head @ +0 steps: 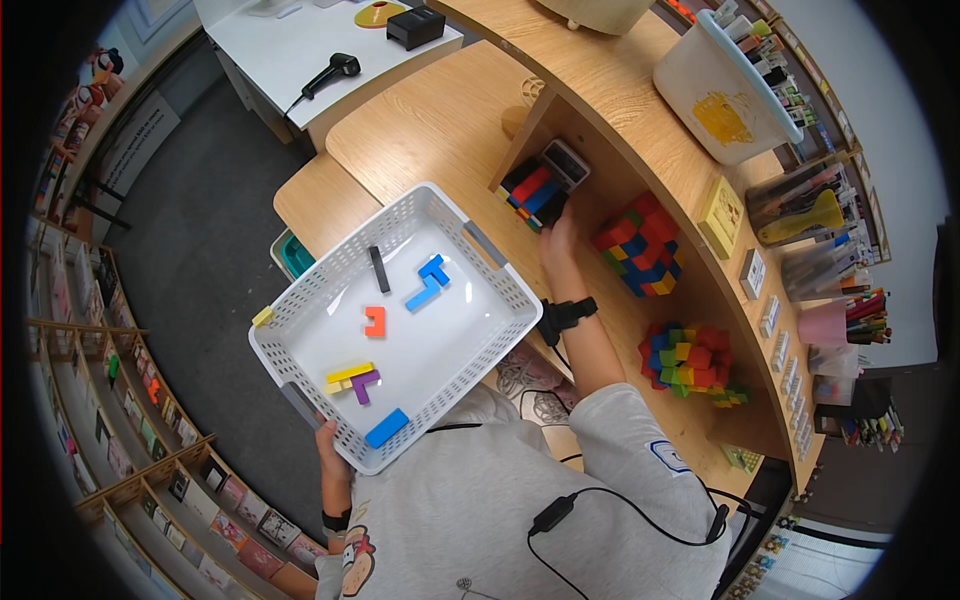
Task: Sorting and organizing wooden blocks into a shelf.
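Note:
My left hand (330,450) grips the lower-left end of a white perforated plastic basket (465,401) with grey handles, tilted in front of my torso. Loose on its floor lie a black bar (379,270), light blue angular blocks (424,293), an orange C-shaped block (375,322), yellow bars (349,372), a purple L-shaped block (364,385) and a blue bar (387,428). My right hand (561,236) reaches into the shelf compartment, against the near side of a multicoloured block stack (534,193) with black parts. Its fingertips are partly hidden there.
Two more block assemblies, a cube-like one (643,247) and an irregular one (690,364), sit on the shelf beside my right arm. The wooden counter ledge (720,300) overhangs them, carrying a white bin (720,97) and pen holders. A black cable (622,491) crosses my shirt.

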### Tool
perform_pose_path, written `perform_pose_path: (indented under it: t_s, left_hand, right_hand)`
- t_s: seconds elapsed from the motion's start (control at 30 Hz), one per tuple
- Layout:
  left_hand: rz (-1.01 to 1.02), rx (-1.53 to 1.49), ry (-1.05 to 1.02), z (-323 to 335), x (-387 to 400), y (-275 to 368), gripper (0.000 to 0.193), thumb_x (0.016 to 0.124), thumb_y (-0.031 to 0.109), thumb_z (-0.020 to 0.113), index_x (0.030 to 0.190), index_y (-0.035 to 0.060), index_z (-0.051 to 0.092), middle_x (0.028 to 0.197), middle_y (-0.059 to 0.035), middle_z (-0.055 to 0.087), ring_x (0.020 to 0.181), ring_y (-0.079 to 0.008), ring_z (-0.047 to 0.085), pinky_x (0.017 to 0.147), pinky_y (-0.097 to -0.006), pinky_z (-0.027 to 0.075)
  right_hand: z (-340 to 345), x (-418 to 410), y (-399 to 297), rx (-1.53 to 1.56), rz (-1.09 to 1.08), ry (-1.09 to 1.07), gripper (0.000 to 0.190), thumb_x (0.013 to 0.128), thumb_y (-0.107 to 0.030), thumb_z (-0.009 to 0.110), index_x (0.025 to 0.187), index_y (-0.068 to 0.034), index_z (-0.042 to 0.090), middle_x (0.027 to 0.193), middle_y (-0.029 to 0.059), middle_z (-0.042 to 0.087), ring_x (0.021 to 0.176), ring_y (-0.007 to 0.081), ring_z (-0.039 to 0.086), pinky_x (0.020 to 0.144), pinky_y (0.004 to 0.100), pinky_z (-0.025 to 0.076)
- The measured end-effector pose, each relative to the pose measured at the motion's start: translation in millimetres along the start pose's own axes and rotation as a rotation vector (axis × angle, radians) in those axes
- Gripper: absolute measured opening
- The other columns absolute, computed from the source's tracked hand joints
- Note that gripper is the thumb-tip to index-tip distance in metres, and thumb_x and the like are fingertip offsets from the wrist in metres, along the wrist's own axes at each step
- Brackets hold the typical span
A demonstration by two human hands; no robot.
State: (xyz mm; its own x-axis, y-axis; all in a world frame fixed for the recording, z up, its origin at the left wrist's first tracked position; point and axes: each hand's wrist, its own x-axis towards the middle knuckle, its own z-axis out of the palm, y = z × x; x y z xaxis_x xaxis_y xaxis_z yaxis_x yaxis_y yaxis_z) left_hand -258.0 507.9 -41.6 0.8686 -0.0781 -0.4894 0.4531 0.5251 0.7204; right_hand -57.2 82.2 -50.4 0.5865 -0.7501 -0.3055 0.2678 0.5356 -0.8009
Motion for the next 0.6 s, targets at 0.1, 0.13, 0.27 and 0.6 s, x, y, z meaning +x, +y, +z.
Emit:
perform_pose_path:
  t_s: [0.1,0.13,0.27,0.6]
  left_hand:
    - [-0.019,0.004,-0.001,0.7,0.4,1.7,0.056,0.077,0.030,0.045,0.124,0.0018,0.033,0.111,-0.0127,0.050,0.101,-0.0227,0.052,0.087,-0.0340,0.041]
    - [-0.011,0.008,-0.006,1.7,0.3,2.1,0.056,0.077,0.031,0.045,0.124,0.0016,0.034,0.111,-0.0128,0.050,0.100,-0.0226,0.052,0.087,-0.0339,0.041]
    - [0.029,0.021,0.000,2.0,-1.2,2.4,0.057,0.078,0.031,0.046,0.124,0.0005,0.034,0.110,-0.0136,0.051,0.100,-0.0225,0.053,0.087,-0.0332,0.041]
    - [-0.011,0.069,-0.009,-3.5,3.4,-0.2,0.064,0.073,0.035,0.047,0.126,0.0037,0.032,0.116,-0.0145,0.047,0.106,-0.0262,0.048,0.089,-0.0371,0.039]
  right_hand:
    - [-7.3,6.4,3.8,0.035,-0.031,-0.110,0.037,0.089,-0.030,0.046,0.116,-0.004,0.046,0.112,0.0051,0.053,0.100,0.0185,0.050,0.090,0.0309,0.035]
    - [-10.2,9.3,3.1,0.035,-0.030,-0.111,0.037,0.089,-0.030,0.046,0.116,-0.004,0.046,0.112,0.0051,0.053,0.100,0.0185,0.050,0.090,0.0309,0.035]
    - [-1.4,-1.9,-23.1,-0.835,-0.483,-0.302,0.076,0.072,-0.038,0.065,0.126,0.003,0.030,0.124,0.0175,0.041,0.113,0.0275,0.041,0.096,0.0336,0.031]
    - [16.7,23.5,-54.0,-1.552,-0.597,-0.768,0.111,0.045,-0.033,0.081,0.132,-0.001,0.019,0.129,0.0216,0.032,0.122,0.0303,0.032,0.101,0.0362,0.027]
